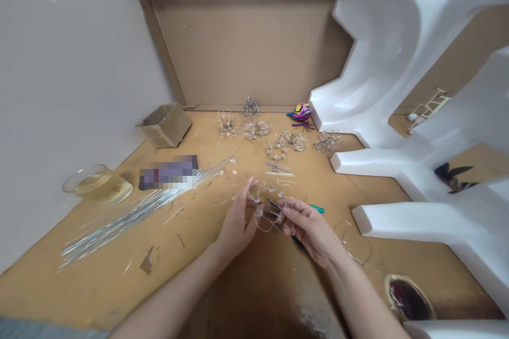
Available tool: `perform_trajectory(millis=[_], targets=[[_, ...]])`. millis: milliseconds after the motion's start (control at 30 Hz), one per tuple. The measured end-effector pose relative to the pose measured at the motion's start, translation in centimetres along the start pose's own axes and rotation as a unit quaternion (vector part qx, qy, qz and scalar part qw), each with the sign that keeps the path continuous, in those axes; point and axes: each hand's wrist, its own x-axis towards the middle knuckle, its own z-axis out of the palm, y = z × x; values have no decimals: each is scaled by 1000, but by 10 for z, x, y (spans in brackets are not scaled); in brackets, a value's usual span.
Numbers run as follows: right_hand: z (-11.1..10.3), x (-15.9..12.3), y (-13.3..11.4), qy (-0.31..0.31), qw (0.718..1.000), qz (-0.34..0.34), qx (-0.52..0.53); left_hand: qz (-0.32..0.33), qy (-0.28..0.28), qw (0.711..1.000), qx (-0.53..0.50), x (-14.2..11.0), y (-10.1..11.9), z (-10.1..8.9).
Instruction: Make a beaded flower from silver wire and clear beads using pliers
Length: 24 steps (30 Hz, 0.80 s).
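Observation:
Between my hands, above the front of the table, is a loop of thin wire strung with several clear beads. My left hand has its fingers round the loop's left side, with thumb and fingertips closed on the wire. On the right side, my right hand pinches the wire beside a bead between thumb and fingers. Below and behind the right hand lies a tool with a teal handle, partly hidden. Just beyond the hands, short cut wires and loose clear beads are scattered.
A long bundle of silvery wires lies at left, near a glass of yellowish liquid and a small cardboard box. Several beaded wire clusters and a colourful round object sit at the back. White moulded pieces border the right.

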Motion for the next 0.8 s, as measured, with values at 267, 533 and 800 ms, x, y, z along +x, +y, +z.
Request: perform_trajectory(millis=[267, 533, 800], targets=[[0, 0, 3, -10, 999, -23, -27, -4, -84, 994, 63, -2, 3, 2], [-1, 0, 0, 12, 999, -29, -38, -104, -136, 972, -160, -5, 9, 7], [-3, -4, -2, -1, 997, -44, -63, -227, -164, 904, -323, 11, 9, -4]])
